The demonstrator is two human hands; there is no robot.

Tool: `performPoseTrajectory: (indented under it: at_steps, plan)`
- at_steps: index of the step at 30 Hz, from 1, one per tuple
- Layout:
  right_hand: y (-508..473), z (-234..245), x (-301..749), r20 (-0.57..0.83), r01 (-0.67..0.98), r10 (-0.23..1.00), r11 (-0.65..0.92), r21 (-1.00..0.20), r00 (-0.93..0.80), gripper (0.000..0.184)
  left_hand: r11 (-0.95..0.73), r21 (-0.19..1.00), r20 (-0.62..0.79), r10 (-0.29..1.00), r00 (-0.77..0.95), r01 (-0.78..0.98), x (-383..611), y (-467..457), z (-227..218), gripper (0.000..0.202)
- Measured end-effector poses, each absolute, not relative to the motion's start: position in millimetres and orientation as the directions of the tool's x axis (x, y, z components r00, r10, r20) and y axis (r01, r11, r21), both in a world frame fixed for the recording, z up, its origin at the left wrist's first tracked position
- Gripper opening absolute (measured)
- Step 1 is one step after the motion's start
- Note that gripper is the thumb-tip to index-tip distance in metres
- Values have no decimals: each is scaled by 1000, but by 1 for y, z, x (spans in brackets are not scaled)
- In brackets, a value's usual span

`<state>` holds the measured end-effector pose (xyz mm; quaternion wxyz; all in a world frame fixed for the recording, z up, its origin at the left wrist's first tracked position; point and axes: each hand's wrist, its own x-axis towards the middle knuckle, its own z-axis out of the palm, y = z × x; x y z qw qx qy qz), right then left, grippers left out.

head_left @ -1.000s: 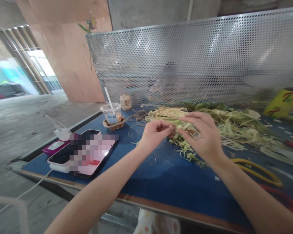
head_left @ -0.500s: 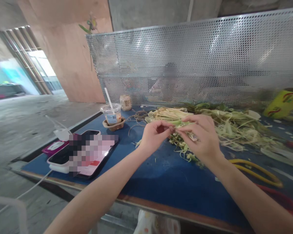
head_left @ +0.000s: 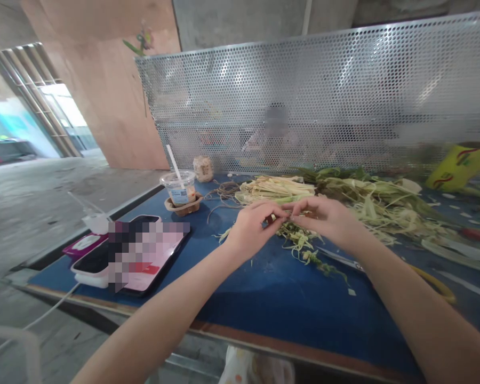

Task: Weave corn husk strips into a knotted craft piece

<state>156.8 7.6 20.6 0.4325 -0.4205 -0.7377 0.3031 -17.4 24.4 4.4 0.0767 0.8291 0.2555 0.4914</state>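
My left hand point(head_left: 254, 224) and my right hand point(head_left: 326, 218) meet above the blue table, fingertips pinched close together. Whatever they hold between them is too small and covered to make out. Just behind them lies a bundle of pale strips point(head_left: 272, 186), like split husk or leaf. Below the fingers, a pile of shredded green-yellow bits point(head_left: 300, 237) trails toward the front right. Scissors point(head_left: 344, 260) lie partly under my right forearm, a yellow handle loop point(head_left: 436, 285) showing beyond it.
Loose husks point(head_left: 388, 202) spread at the right, near a yellow package point(head_left: 460, 165). Two phones point(head_left: 160, 261) lie at the left. A drink cup with a straw point(head_left: 178, 189) sits in a cardboard holder. A perforated metal screen point(head_left: 304, 96) stands behind; a person shows dimly in it.
My right hand has turned lower and flatter, its fingers closer to my left fingertips. The green strip seen between the hands is now mostly hidden. More of the scissors and scraps shows.
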Motion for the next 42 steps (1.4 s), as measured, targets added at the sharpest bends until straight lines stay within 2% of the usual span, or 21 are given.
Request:
performPoseTrajectory:
  at_steps: [4, 7, 10, 13, 17, 20, 23, 28, 33, 35, 37, 42]
  plan:
    - [13, 15, 161, 339, 119, 893, 386, -915, -297, 14, -860, 409, 769, 504, 392, 304, -16, 24, 3, 5]
    - [15, 13, 159, 354, 69, 906, 378, -923, -230, 15, -832, 482, 746, 554, 370, 275, -16, 23, 2, 6]
    - [14, 15, 156, 372, 110, 913, 393, -913, -169, 15, -814, 519, 728, 581, 364, 261, -16, 23, 1, 7]
    - [12, 16, 152, 444, 238, 889, 458, -856, -115, 14, -769, 576, 688, 639, 344, 277, -15, 24, 0, 6]
    - [10, 12, 145, 599, 330, 800, 571, -752, -19, 10, -643, 744, 585, 758, 289, 179, -12, 27, -1, 10]
    - [8, 6, 141, 682, 394, 731, 630, -669, -12, 8, -609, 776, 558, 783, 274, 160, -12, 27, -1, 18]
    - [6, 2, 139, 716, 438, 697, 652, -618, -27, 7, -701, 649, 642, 713, 281, 297, -13, 26, 0, 17]
    - [8, 0, 139, 683, 377, 731, 627, -682, 19, 7, -827, 230, 767, 479, 426, 513, -16, 26, 4, 13]
    - [8, 2, 139, 627, 333, 778, 580, -744, 46, 12, -733, -272, 697, 297, 653, 624, -16, 30, 6, 17]
    - [7, 3, 140, 621, 333, 782, 572, -750, 54, 13, -662, -424, 659, 242, 712, 618, -16, 31, 7, 21]
    - [7, 5, 140, 608, 341, 792, 555, -759, 64, 13, -607, -509, 645, 201, 738, 610, -16, 32, 8, 22]
    - [8, 9, 141, 509, 289, 860, 476, -831, 47, 14, -531, -613, 597, 175, 783, 585, -19, 35, 8, 20]
